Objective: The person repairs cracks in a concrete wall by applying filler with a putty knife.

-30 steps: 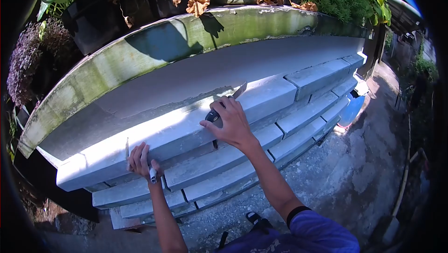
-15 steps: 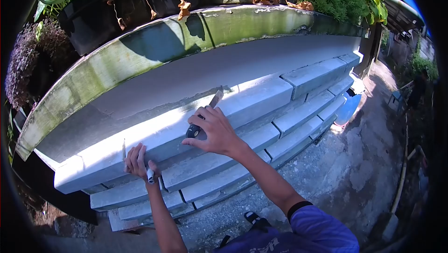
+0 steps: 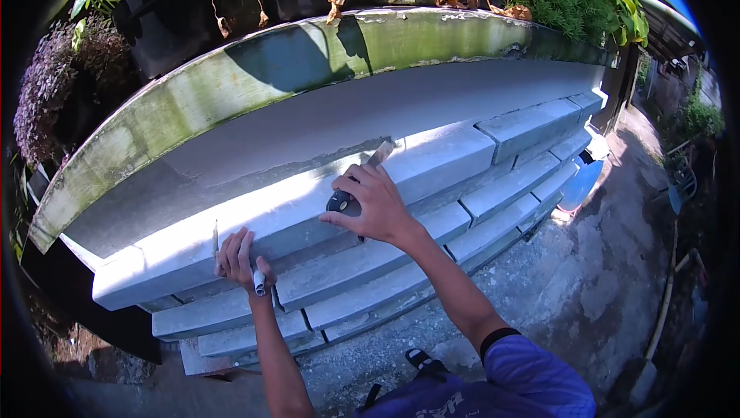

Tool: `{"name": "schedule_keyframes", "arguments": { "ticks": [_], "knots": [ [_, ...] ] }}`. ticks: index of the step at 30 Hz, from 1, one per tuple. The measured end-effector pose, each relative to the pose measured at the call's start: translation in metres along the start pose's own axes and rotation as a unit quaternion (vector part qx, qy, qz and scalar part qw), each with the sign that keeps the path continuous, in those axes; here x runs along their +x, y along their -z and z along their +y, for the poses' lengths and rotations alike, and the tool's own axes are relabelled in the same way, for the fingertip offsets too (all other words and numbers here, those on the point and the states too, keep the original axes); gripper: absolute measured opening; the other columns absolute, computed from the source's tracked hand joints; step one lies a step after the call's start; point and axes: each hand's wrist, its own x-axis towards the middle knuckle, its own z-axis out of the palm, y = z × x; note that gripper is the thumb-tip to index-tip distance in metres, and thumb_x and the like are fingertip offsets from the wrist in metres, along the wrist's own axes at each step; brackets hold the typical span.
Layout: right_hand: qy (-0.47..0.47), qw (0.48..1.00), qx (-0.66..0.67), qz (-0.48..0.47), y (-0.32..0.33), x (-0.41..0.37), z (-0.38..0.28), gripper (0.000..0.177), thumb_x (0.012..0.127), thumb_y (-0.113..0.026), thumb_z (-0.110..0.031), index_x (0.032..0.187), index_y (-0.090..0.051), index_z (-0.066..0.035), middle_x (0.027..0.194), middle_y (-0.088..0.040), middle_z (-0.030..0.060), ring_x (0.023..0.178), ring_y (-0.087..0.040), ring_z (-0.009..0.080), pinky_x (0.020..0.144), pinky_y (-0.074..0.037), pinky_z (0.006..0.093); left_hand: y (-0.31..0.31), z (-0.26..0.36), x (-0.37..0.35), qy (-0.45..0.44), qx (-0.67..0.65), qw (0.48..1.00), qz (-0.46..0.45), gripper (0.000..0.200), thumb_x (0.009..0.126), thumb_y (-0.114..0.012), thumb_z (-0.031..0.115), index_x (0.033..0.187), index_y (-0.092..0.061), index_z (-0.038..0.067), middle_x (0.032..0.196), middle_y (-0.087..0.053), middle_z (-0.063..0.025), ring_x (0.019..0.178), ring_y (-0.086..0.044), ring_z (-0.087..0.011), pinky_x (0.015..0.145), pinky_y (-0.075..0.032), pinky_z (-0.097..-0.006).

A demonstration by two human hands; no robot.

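Observation:
My right hand [image 3: 374, 198] grips a putty knife [image 3: 381, 153] by its black handle, which has a small round mark. The flat blade points up toward the back of the top ledge, close to the grey strip on the wall. My left hand [image 3: 245, 257] is at the front edge of the same ledge, closed around a tool with a pale tubular end [image 3: 259, 283]. A thin upright piece [image 3: 216, 237] shows beside its fingers; the rest is hidden. The top ledge [image 3: 301, 210] is pale grey masonry, sunlit in part, with stepped blocks [image 3: 370, 256] beneath it.
A curved, green-stained concrete rim [image 3: 231, 82] overhangs the ledge, with black plant pots [image 3: 169, 21] and leafy plants [image 3: 563, 1] above. At the right end stands a blue container [image 3: 580, 183]. Rough concrete ground [image 3: 555, 287] lies below, and a long pole [image 3: 667, 294] runs along the right.
The view has shifted a little, so the wall and both hands appear farther right. My right hand has moved slightly right along the ledge with the putty knife. Both hands keep their grips.

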Motion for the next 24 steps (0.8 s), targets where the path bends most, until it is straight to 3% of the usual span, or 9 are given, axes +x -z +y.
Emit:
{"name": "schedule_keyframes", "arguments": {
  "ticks": [1,4,7,11,14,20,24],
  "knots": [
    [-0.013,1.000,-0.007,-0.008,0.003,0.003,0.003,0.052,0.082,-0.072,-0.056,0.099,-0.066,-0.007,0.099,-0.058,0.0134,0.099,-0.056,0.0303,0.091,-0.042,0.0413,0.000,0.000,0.000,0.001,-0.002,1.000,0.000,0.044,0.087,-0.045,0.034,0.114,-0.070,0.011,0.119,-0.070,-0.0065,0.116,-0.060,-0.0268,0.104,-0.029,-0.0417],
    [0.072,0.997,0.010,-0.023,-0.005,0.002,-0.013,0.052,0.081,-0.073,-0.055,0.097,-0.067,-0.006,0.097,-0.058,0.0123,0.098,-0.055,0.0293,0.089,-0.042,0.0410,-0.003,0.002,0.000,0.007,0.001,1.000,0.004,0.044,0.087,-0.045,0.035,0.114,-0.070,0.011,0.119,-0.069,-0.0065,0.116,-0.060,-0.0269,0.104,-0.029,-0.0420],
    [0.067,0.996,0.061,0.018,0.002,0.007,-0.009,0.051,0.081,-0.073,-0.055,0.096,-0.067,-0.006,0.095,-0.058,0.0115,0.096,-0.055,0.0286,0.088,-0.042,0.0410,-0.001,-0.001,0.001,0.004,0.000,1.000,-0.002,0.044,0.087,-0.045,0.035,0.115,-0.070,0.011,0.119,-0.069,-0.0065,0.117,-0.060,-0.0271,0.104,-0.029,-0.0420],
    [0.048,0.998,0.029,-0.005,0.004,0.006,-0.024,0.051,0.081,-0.073,-0.054,0.095,-0.067,-0.006,0.094,-0.059,0.0127,0.097,-0.057,0.0292,0.090,-0.042,0.0421,0.000,0.002,0.003,0.003,-0.005,1.000,-0.007,0.044,0.087,-0.046,0.034,0.115,-0.070,0.010,0.120,-0.069,-0.0066,0.118,-0.059,-0.0272,0.105,-0.029,-0.0426],
    [0.039,0.998,0.016,0.046,0.007,0.008,0.001,0.052,0.081,-0.073,-0.055,0.095,-0.067,-0.005,0.094,-0.059,0.0131,0.094,-0.057,0.0293,0.089,-0.042,0.0424,0.001,0.003,0.003,0.004,-0.002,1.000,-0.007,0.044,0.087,-0.046,0.034,0.114,-0.070,0.010,0.120,-0.069,-0.0068,0.118,-0.059,-0.0273,0.106,-0.029,-0.0434],
    [0.051,0.999,0.004,0.007,-0.003,0.003,-0.008,0.051,0.081,-0.074,-0.054,0.099,-0.068,-0.006,0.094,-0.060,0.0119,0.092,-0.057,0.0292,0.090,-0.043,0.0422,-0.001,0.002,0.002,0.008,0.000,1.000,-0.005,0.044,0.086,-0.047,0.035,0.114,-0.070,0.010,0.119,-0.069,-0.0071,0.118,-0.059,-0.0273,0.106,-0.029,-0.0424],
    [0.040,0.997,0.017,0.062,-0.001,0.007,-0.001,0.052,0.081,-0.072,-0.055,0.093,-0.069,-0.004,0.092,-0.062,0.0134,0.094,-0.059,0.0310,0.092,-0.043,0.0447,-0.001,0.003,0.003,0.008,-0.004,1.000,-0.005,0.044,0.086,-0.047,0.034,0.114,-0.070,0.009,0.119,-0.069,-0.0077,0.117,-0.059,-0.0274,0.106,-0.029,-0.0420]
  ]
}}
